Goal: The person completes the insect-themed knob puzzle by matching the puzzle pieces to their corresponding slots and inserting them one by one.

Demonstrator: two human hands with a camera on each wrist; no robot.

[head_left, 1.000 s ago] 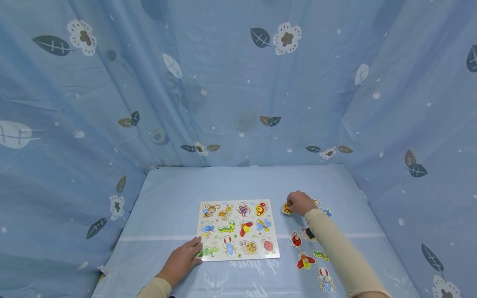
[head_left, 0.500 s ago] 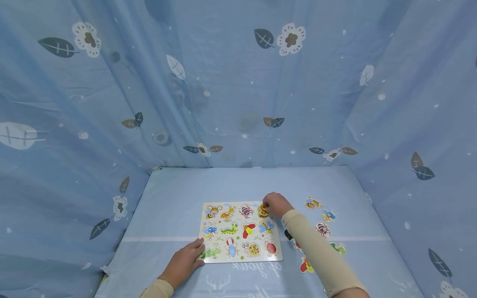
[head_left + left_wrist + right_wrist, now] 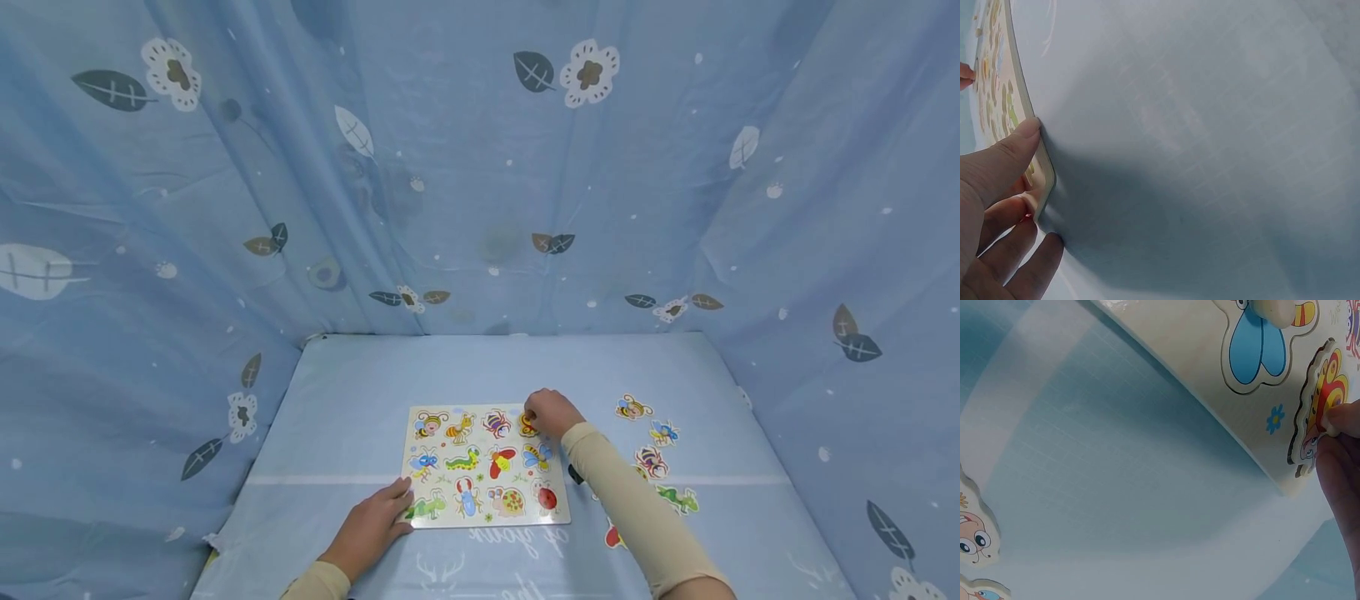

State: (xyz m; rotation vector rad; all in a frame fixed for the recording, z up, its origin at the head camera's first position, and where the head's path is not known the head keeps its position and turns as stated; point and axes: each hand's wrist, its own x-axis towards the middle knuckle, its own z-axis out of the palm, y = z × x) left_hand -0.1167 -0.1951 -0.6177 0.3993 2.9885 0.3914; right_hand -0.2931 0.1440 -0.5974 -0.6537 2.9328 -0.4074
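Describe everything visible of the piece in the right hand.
The butterfly piece is a flat, wood-like cutout with a pale border, red and yellow wings and a pinkish face. The right hand pinches it at the far right corner of the board, partly hiding it. A dark gap shows along one edge; whether it's fully seated, I can't tell.

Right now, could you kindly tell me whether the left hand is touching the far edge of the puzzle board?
No, the head view shows the left hand at the near left corner of the puzzle board.
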